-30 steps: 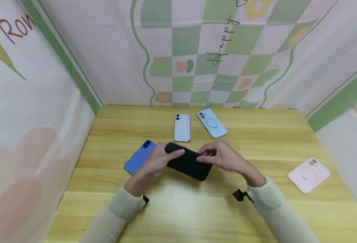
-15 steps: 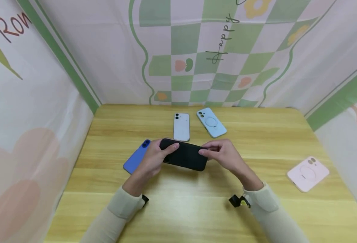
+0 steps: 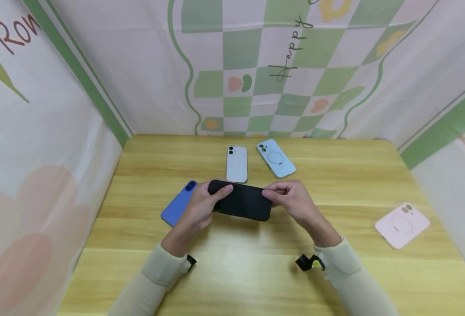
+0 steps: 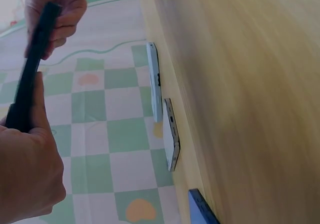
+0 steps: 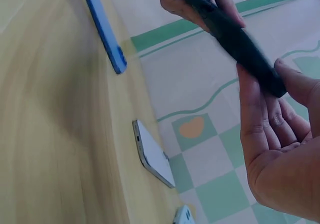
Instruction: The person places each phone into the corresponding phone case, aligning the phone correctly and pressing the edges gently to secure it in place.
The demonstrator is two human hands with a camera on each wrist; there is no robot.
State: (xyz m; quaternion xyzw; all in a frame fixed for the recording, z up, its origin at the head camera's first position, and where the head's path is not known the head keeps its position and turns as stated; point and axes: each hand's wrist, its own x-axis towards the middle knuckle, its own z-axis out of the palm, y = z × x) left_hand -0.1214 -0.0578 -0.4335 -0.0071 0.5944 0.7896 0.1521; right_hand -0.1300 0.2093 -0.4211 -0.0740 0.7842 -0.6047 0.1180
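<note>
A black smartphone, its dark face up towards the head camera, is held lengthwise above the table between both hands. My left hand grips its left end, thumb over the face and fingers behind. At the other end my right hand pinches the corner between thumb and fingers. The left wrist view shows the phone edge-on, as a thick dark slab. In the right wrist view the right thumb and fingers lie on opposite sides of the phone. Partly behind the left hand lies a blue phone.
On the wooden table, a white phone lies just beyond the hands. Beside it is a light blue phone case with a ring on its back. A pink phone case lies far right. Patterned cloth hangs behind the table.
The black phone has turned from a steep slant to nearly level, its right end rising. The right hand has shifted slightly along that end. Hardly anything moves over the last half second.
</note>
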